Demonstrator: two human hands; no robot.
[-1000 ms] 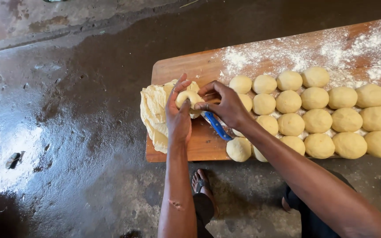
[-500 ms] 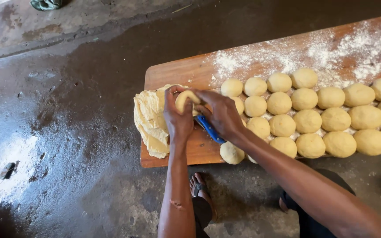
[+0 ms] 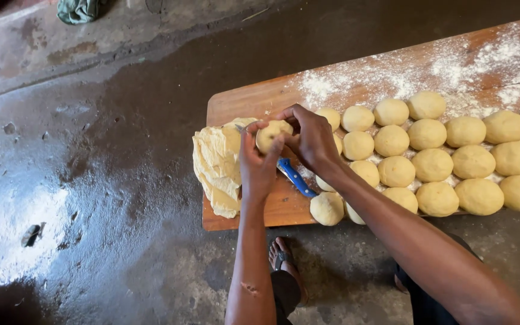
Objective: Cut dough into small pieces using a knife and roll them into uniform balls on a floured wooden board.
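A: Light soft, daylight-like, even over the board (image 3: pixel 254 105); dough balls (image 3: pixel 434 162) sharp, shadows faint.

B: Noted. Wet floor (image 3: pixel 91 198) throws a pale glare patch at lower left (source likely up and to the left). Far bottom-left corner falls dark.

A: No motion blur on either hand; slight wide-angle stretch at edges.

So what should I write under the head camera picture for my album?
Both hands, left hand and right hand, hold a piece of dough over a floured wooden board beside rows of dough balls.
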